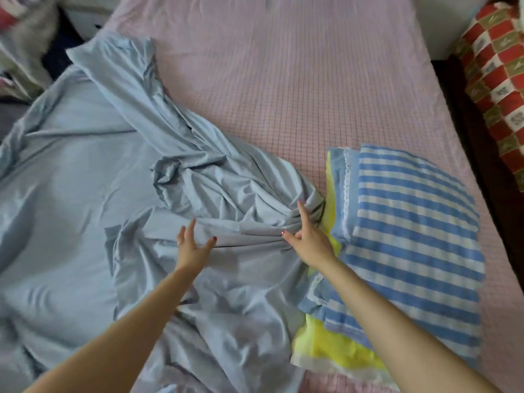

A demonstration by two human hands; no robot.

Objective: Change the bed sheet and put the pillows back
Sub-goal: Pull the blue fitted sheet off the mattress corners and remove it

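- Sheet (93, 177), pale blue, is seen lying crumpled over the near-left part of the bed (297, 80), bunched into folds at the middle, with a long tongue drawn up toward the far left.
- Left hand (192, 245) is laid on the folds with fingers spread and straight; nothing is gripped by it.
- Right hand (307, 236) is set at the tight gather, forefinger extended; whether cloth is pinched under the other fingers cannot be told.
- Striped pillow (411, 231) is stacked over a yellow cloth (326, 344), touching the sheet's right edge.
- Its long axis is judged to run from near-right to far-left, the tongue pointing at the far-left corner; it is skewed to the mattress rather than squared.
- If the gather is pulled rightward, the pillow stack could be dragged or buried, since the edges touch.
- If spread without turning, the sheet could be laid crooked, one side left short.
- A checked quilt (499, 89) is seen beyond the far-right edge of the bed.
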